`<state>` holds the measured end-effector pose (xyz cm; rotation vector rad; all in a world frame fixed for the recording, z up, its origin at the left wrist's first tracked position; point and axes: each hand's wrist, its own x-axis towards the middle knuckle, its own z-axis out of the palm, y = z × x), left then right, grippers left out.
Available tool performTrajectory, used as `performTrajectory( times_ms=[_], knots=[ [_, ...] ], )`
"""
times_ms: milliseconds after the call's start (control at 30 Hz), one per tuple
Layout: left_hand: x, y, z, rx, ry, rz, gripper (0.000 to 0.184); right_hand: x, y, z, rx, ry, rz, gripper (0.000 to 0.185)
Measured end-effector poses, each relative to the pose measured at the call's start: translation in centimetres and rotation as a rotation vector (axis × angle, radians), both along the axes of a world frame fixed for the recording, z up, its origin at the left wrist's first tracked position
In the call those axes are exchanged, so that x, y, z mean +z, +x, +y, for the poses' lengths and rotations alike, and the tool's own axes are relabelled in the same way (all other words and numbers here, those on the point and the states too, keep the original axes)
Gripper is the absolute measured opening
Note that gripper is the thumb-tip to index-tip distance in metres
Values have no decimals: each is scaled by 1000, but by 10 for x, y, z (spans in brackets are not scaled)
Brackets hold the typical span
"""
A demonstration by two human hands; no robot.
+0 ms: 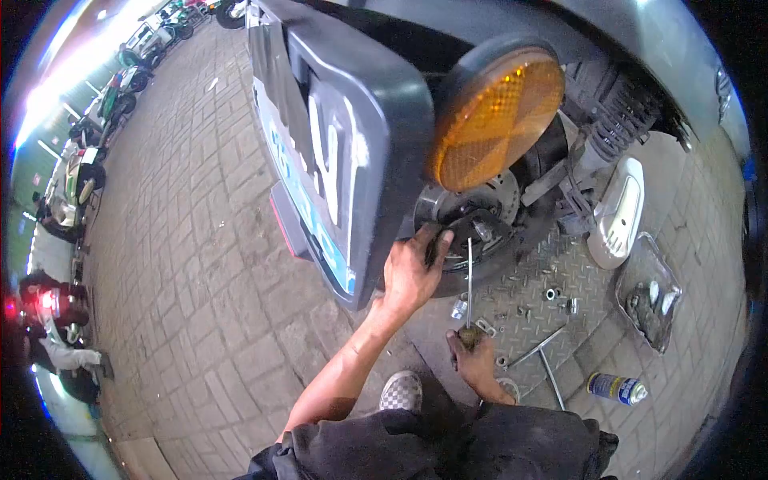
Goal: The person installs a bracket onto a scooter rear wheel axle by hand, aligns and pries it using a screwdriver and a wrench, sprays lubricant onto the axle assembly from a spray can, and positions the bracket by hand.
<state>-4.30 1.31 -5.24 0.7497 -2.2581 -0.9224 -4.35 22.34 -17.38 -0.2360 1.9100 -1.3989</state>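
Note:
My right hand (474,362) is closed round the handle of a screwdriver (470,280), its long thin metal shaft pointing up toward the wheel. My left hand (412,270) reaches in at the rear hub of a scooter. Its fingers are curled against dark parts beside the brake disc (506,196); what they grip is partly hidden. Over the hub hangs a round orange reflector (500,120). To its left is the number plate holder (392,136), close to the camera and above my left forearm. A coil spring shock absorber (620,128) stands to the right of the hub.
On a metal tread plate (524,280) lie sockets (550,294) and small fittings. A T-handle wrench (550,372) rests near my right hand. Farther right are a spray can (616,388), a tray (668,336) of dark items and a white cover (620,216). Parked scooters (88,172) line the left.

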Motion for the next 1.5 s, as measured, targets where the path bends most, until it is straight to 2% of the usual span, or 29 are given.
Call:
performTrajectory(
  times_ms=[100, 167, 200, 267, 367, 433, 567, 667, 800, 867, 967, 1000, 1067, 1200, 1300, 1367, 1400, 1467, 1500],
  knots=[
    [0, -2, -4, -1, 42, -118, 28, -1, 3, 3, 54, 29, 145, 32],
    [-4, -4, -8, -26, -47, -9, 29, 25, 3, 0, -10, 4, 2, 32],
    [-7, -1, -6, -30, -34, -19, 29, 18, 4, 0, -14, 16, -9, 32],
    [-6, -2, -6, -6, 3, -77, 28, -1, -2, -9, 23, 5, 218, 32],
    [-12, -4, -4, 28, 12, -57, 28, 9, -2, -7, 5, -14, 298, 30],
    [-11, -3, -5, 22, 10, -124, 28, 6, -2, -2, 10, 4, 285, 30],
    [-8, -5, -4, 9, 51, -40, 26, -26, -3, -5, 59, -22, 329, 35],
    [-12, -8, -6, 5, 41, 12, 25, -1, -2, 0, 25, -43, 367, 34],
    [-15, -4, -6, 23, 27, -76, 26, 7, -3, 9, 46, -8, 275, 33],
    [-13, -11, -10, 24, 34, -67, 26, -3, -11, -4, -8, -28, 503, 32],
    [-17, -12, -10, -13, 24, 63, 26, 15, -13, 7, 22, -64, 343, 32],
    [-17, -12, -12, -7, 22, 22, 26, 17, -19, 4, 19, -70, 342, 32],
    [-20, -2, -8, 1, 35, -46, 25, 22, -23, 7, 116, 93, 323, 29],
    [-18, -2, -3, 14, 47, -27, 26, 13, -15, 13, 121, 56, 322, 28],
    [-15, -2, -4, 13, -19, -40, 26, 4, -6, 12, -6, -67, 428, 32],
    [-21, -7, -8, 28, 43, 18, 28, -7, -10, 5, -141, -183, 215, 33],
    [-19, -5, -8, 32, 64, -44, 29, -3, -14, 6, -186, -221, 147, 33],
    [-25, -6, -10, 21, 80, 9, 29, 38, -24, 14, 161, 90, 294, 28],
    [-27, -5, -9, 11, 101, 56, 30, 33, -26, 10, 159, 89, 284, 28]
  ],
)
